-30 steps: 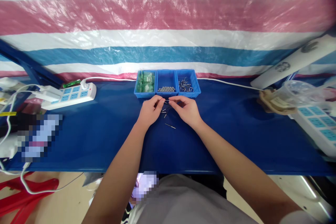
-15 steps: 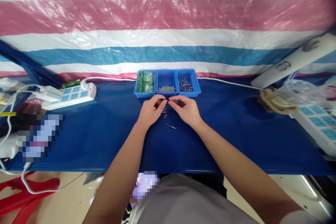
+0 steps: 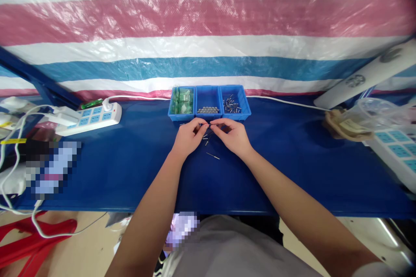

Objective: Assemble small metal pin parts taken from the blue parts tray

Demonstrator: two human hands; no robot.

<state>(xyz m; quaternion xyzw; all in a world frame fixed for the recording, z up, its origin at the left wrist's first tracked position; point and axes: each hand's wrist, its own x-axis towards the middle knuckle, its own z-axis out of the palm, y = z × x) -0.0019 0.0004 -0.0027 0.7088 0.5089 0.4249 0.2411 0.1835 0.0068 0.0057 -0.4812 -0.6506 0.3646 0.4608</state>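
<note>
My left hand (image 3: 189,137) and my right hand (image 3: 233,137) meet fingertip to fingertip just in front of the blue bins. Each is closed in a pinch, and whatever lies between the fingers is too small and hidden to make out. Under the fingertips are several small metal pins (image 3: 206,137) on the table. One thin pin with a thicker end, shaped like a blind rivet (image 3: 213,156), lies nearer to me. The right bin (image 3: 247,110) contains similar loose pins (image 3: 231,106). Small round silver parts (image 3: 208,110) line the front of the middle bin (image 3: 208,95).
Green plastic packets (image 3: 184,101) fill the left bin (image 3: 182,117). On the blue table (image 3: 130,173) stand a power strip (image 3: 89,119) with cables at left, another power strip (image 3: 394,147) at right, and a plastic cup (image 3: 364,114). A striped sheet (image 3: 208,17) hangs behind.
The whole view has shifted slightly, with everything a little further right. Both hands keep the same pinch in front of the bins, and the fingertips have barely moved.
</note>
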